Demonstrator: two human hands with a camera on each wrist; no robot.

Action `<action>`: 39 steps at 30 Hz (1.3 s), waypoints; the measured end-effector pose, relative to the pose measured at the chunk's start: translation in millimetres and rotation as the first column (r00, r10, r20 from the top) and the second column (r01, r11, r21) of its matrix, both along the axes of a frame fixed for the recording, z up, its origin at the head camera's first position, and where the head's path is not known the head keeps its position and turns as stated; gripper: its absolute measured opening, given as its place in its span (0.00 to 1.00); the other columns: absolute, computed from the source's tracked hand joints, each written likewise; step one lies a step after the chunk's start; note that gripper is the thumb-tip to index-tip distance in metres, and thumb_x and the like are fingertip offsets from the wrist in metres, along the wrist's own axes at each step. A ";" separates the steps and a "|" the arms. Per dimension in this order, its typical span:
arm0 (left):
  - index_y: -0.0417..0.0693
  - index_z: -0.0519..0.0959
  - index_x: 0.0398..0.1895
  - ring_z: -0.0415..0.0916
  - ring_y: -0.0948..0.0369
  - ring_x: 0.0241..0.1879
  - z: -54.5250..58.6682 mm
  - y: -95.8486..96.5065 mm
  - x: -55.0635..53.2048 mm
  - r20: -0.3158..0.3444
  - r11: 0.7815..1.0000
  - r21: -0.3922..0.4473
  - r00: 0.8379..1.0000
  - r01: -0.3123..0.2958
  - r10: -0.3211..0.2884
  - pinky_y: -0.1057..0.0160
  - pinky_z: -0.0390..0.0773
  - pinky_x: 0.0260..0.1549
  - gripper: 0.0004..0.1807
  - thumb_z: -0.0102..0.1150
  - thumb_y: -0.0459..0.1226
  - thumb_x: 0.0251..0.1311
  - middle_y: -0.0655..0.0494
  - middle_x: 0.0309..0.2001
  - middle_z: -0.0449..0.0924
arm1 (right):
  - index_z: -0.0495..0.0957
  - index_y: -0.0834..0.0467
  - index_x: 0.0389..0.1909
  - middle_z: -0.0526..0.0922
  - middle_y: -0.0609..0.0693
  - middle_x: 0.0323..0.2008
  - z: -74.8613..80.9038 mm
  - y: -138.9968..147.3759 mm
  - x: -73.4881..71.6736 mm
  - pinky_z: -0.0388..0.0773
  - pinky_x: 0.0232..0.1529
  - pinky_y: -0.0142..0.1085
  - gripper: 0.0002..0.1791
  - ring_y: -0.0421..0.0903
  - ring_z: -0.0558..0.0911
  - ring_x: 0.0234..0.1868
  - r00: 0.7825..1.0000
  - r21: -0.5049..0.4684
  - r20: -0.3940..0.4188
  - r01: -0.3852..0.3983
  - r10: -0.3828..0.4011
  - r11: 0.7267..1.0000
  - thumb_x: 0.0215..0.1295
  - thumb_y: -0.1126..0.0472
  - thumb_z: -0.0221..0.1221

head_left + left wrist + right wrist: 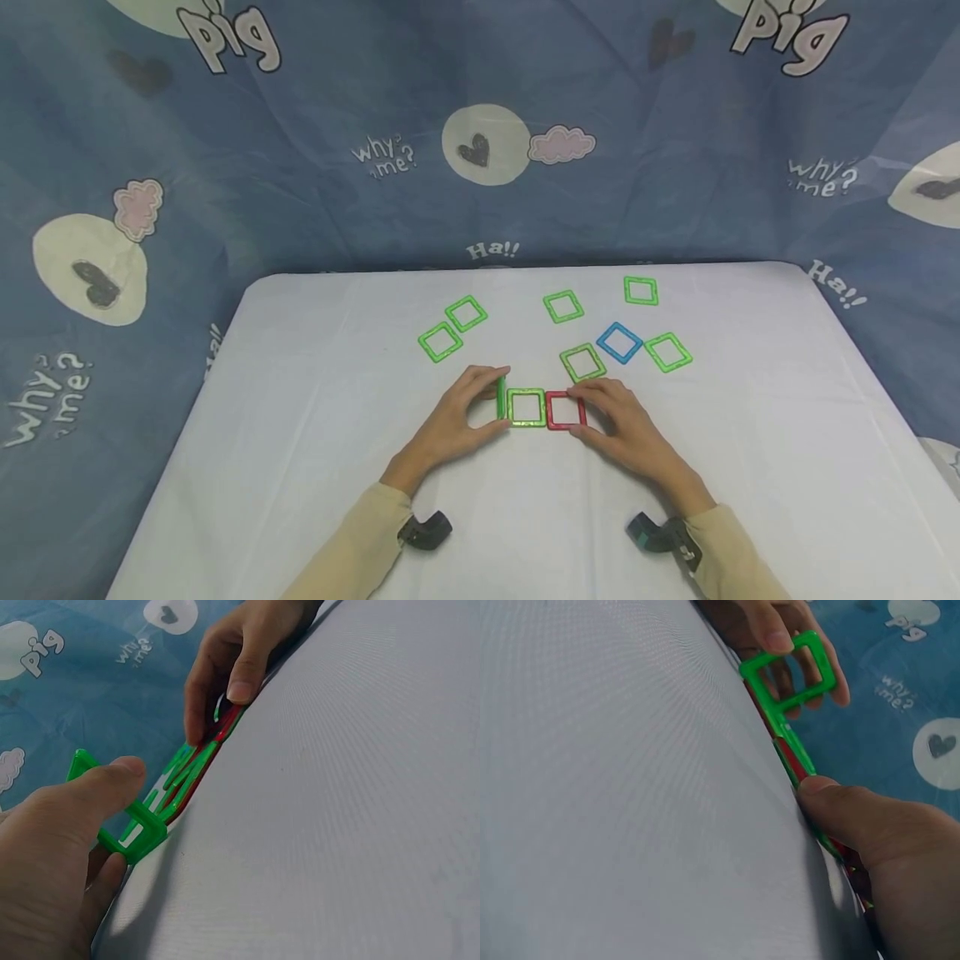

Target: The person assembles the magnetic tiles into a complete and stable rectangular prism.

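Note:
Between thumb and fingers, my left hand (444,429) pinches a green square magnetic tile (501,400), stood upright at the left end of a short row. In the left wrist view this upright tile (152,827) leans against the thumb. Beside it a green tile (527,424) lies flat, edge to edge with a red tile (564,427). Red shows under the flat green one in the right wrist view. My right hand (633,433) grips the red tile by its far and near edges, fingers beyond, thumb on the near side.
Behind the row lie a blue tile (633,352) and several loose green tiles, one (598,357) close to the right fingers. Two more green tiles, such as this one (427,348), lie back left. The white table (750,375) meets a blue printed cloth (337,208) at the back.

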State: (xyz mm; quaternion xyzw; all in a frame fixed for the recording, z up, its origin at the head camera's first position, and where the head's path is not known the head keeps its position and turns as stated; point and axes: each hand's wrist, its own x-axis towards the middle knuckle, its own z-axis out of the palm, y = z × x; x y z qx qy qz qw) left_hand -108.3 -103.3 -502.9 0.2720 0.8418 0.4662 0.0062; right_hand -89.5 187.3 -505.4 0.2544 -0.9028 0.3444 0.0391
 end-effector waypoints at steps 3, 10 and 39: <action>0.53 0.64 0.68 0.72 0.64 0.57 0.9 0.0 -2.5 0.008 1.000 0.016 1.000 0.008 -0.008 0.73 0.72 0.58 0.41 0.71 0.39 0.49 0.60 0.57 0.67 | 0.73 0.48 0.59 0.73 0.43 0.58 1.7 -0.5 -2.1 0.66 0.61 0.43 0.29 0.44 0.68 0.61 1.000 0.002 -0.001 -0.001 0.001 1.000 0.55 0.51 0.67; 0.49 0.63 0.67 0.71 0.60 0.60 0.3 2.2 -8.4 0.040 0.992 0.102 0.996 0.074 -0.078 0.70 0.72 0.58 0.41 0.71 0.36 0.49 0.53 0.59 0.68 | 0.73 0.47 0.59 0.73 0.43 0.58 3.8 -2.1 -4.9 0.66 0.59 0.42 0.28 0.44 0.68 0.61 1.000 0.009 -0.001 0.017 -0.017 1.000 0.55 0.49 0.66; 0.47 0.64 0.67 0.72 0.58 0.60 6.8 -2.0 -42.7 0.090 0.983 0.170 0.992 0.071 -0.087 0.67 0.73 0.59 0.40 0.71 0.39 0.49 0.47 0.60 0.69 | 0.74 0.49 0.57 0.73 0.46 0.59 2.2 -9.9 -37.3 0.65 0.63 0.50 0.27 0.48 0.67 0.63 1.000 -0.064 -0.013 0.007 -0.008 0.998 0.56 0.51 0.67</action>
